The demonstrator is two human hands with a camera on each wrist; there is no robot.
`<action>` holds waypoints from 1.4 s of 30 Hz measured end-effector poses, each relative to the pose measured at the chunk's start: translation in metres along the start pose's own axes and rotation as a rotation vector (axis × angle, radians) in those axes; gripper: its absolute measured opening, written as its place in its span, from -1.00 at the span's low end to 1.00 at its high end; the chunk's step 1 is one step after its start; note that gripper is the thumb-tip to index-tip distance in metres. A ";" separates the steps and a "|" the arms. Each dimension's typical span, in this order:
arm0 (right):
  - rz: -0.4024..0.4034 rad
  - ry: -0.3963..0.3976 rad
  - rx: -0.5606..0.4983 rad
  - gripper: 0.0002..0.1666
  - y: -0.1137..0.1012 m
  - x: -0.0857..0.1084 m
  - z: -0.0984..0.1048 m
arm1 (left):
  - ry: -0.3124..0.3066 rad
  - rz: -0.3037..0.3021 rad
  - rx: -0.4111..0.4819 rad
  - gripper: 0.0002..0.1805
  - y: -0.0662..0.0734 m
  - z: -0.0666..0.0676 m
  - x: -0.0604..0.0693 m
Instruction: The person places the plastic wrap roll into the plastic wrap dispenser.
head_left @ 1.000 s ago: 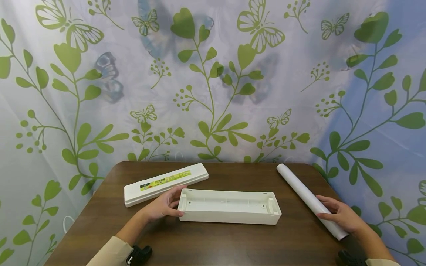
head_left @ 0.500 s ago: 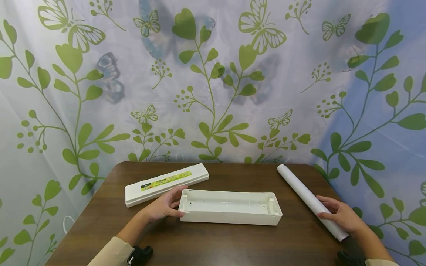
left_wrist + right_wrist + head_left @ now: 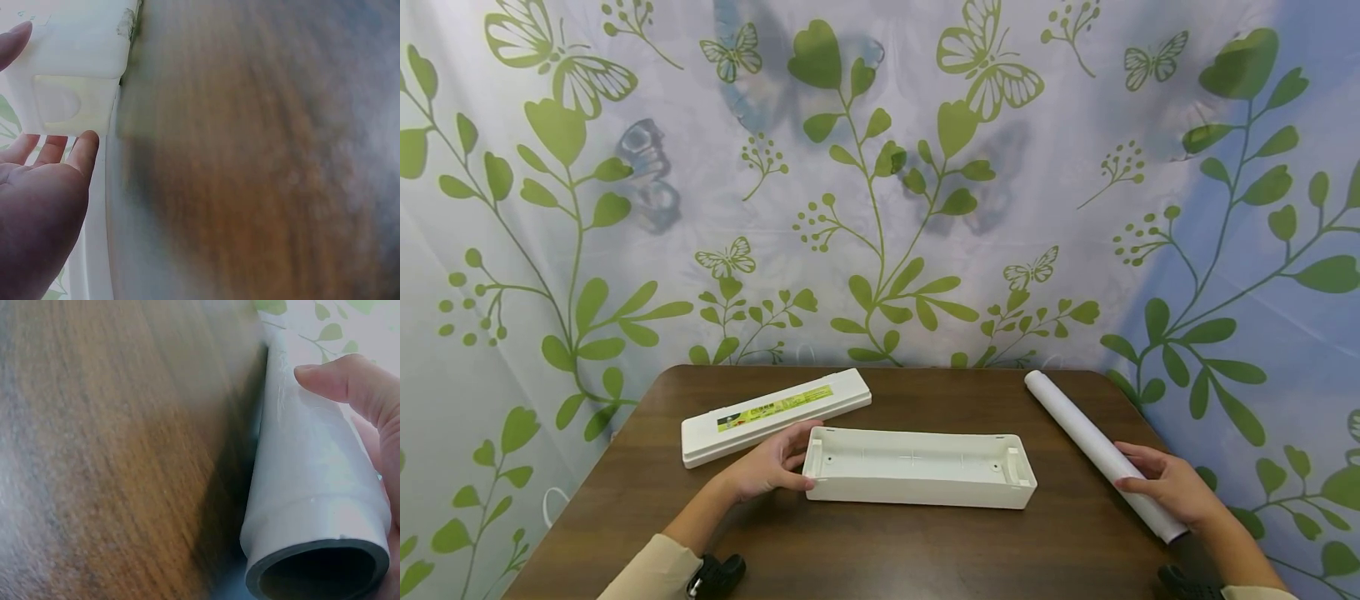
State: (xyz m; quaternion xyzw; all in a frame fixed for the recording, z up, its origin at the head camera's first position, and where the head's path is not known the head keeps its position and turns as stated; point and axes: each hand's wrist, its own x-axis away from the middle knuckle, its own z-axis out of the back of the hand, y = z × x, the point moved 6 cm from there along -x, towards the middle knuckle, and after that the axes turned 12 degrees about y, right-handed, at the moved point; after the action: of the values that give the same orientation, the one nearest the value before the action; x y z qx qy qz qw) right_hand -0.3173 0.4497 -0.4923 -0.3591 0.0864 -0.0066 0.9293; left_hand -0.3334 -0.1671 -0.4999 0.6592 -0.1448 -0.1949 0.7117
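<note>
A long white plastic box (image 3: 917, 490), open at the top, sits on the table with its hollow inside showing. My left hand (image 3: 767, 462) holds its left end, thumb at the front corner and fingers behind. In the left wrist view the box end (image 3: 69, 56) lies between thumb and fingertips. On the right, a white roll that looks like plastic wrap (image 3: 1078, 429) lies slanted on the table. My right hand (image 3: 1172, 490) grips it near its close end, thumb on top. The right wrist view shows the roll's hollow core (image 3: 319, 572) and glossy surface (image 3: 306, 456).
A long white lid (image 3: 842, 387) with a yellow-green label lies slanted behind the box on the left. The brown wooden table (image 3: 940, 550) ends at the back before a curtain (image 3: 880, 250) printed with leaves and butterflies. Black straps circle both wrists.
The view shifts very slightly between the first two frames. Both hands, the box, the lid and the roll keep their places.
</note>
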 end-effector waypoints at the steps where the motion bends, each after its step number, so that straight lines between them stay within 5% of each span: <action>1: -0.005 -0.001 0.000 -0.11 0.000 0.000 0.000 | 0.001 0.000 -0.002 0.15 0.000 0.000 0.000; 26: 0.097 0.049 -0.084 -0.18 -0.031 0.004 -0.004 | -0.004 -0.026 -0.010 0.13 -0.001 0.002 0.000; 42: 0.188 0.045 -0.122 -0.22 -0.075 0.004 -0.004 | -0.018 -0.040 -0.007 0.11 0.001 0.000 0.000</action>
State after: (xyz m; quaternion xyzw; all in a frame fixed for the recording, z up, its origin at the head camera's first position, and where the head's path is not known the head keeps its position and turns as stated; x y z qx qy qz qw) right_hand -0.3098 0.3911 -0.4453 -0.4050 0.1408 0.0776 0.9001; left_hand -0.3335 -0.1673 -0.4984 0.6579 -0.1374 -0.2153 0.7085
